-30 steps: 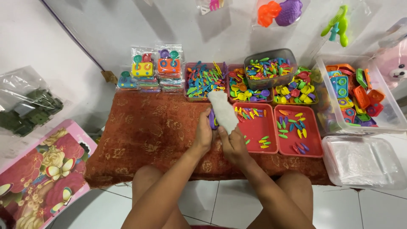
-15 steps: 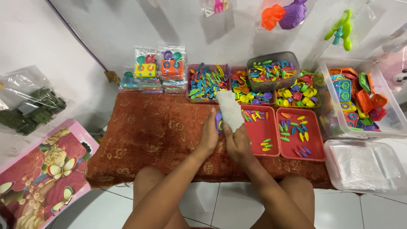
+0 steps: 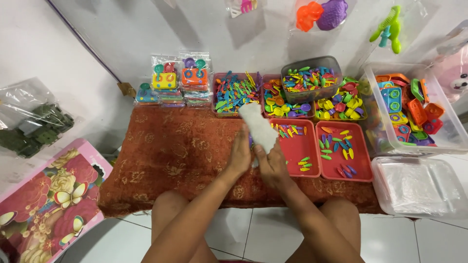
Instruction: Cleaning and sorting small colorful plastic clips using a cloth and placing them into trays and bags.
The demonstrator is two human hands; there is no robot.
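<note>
My left hand (image 3: pixel 240 155) and right hand (image 3: pixel 271 163) both grip a clear bag (image 3: pixel 257 127) mid-fill; finished packets (image 3: pixel 176 80) already stacked at the desk's far-left corner.

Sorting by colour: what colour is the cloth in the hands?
White cloth, head view.

we see a home toy-packing corner: tiled floor (image 3: pixel 429 238), a cloth-covered low table (image 3: pixel 170 160), trays of small plastic toy pieces (image 3: pixel 341 151), bagged sets (image 3: pixel 180 80).
</note>
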